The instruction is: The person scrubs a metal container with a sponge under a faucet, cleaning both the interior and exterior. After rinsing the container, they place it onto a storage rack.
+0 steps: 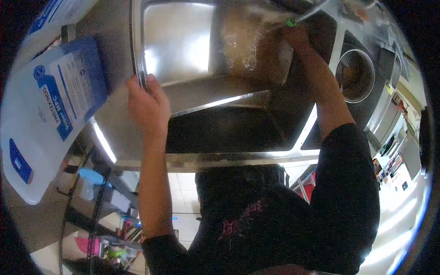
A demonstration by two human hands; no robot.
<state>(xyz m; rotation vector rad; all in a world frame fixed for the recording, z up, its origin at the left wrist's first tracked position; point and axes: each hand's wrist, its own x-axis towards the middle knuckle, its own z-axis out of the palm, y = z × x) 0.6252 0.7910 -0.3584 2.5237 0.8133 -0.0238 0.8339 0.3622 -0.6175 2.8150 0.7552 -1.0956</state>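
Left hand (pixel 145 103) has a closed grip on the rim of a shiny rectangular steel tray (pixel 178 41), tilted in the sink; right hand (pixel 293 34) scrubs its foamy far end, grip unclear. Best brace it firmly.

Steel counter (pixel 117 133) with white-blue board (pixel 46 114)

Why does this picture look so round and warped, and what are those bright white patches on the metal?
Head view: a fisheye lens bends the sink edges into curves and leaves black corners. Glare blows out the steel tray held by the left hand and streaks along the sink rim. The right hand and the wet patch near it are soft and blurred. The dark sleeves lose detail in shadow.
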